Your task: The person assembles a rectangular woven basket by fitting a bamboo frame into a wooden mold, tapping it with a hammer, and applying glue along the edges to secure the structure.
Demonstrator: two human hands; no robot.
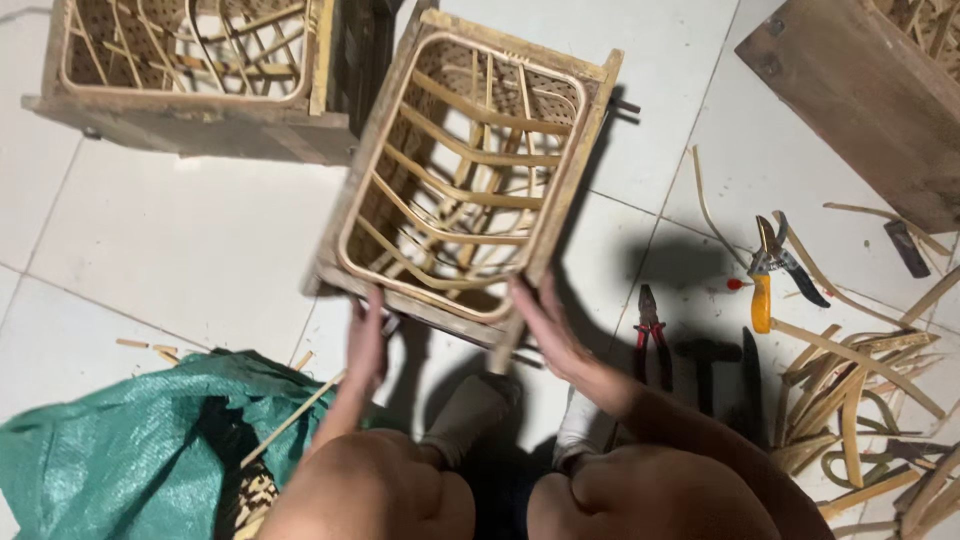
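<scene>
The left hand (366,335) lay with its fingers closed loosely against the near lower edge of the wooden frame box (462,170), gripping that corner. The right hand (545,325) was spread flat and open, palm pressed to the same near edge further along, fingers pointing up the box's side. Between them the box stood tilted on the white tiled floor (170,240), its open face turned up toward the camera, with a rounded cane rim and curved cane strips (455,190) crossing inside it.

Just below the box, the person's two knees and socked feet filled the bottom of the view. Left of the box and lower down, a green woven sack (120,450) lay crumpled, a thin cane stick (292,418) resting across it. Up and to the left of the box stood a second frame box (190,70) of the same kind. Right of the box, red-handled pliers (650,325) lay on the floor, beyond them pruning shears with a yellow handle (765,275), and further right a heap of cut cane pieces (860,390). A dark wooden panel (860,95) sat at the upper right, well apart from the box.
</scene>
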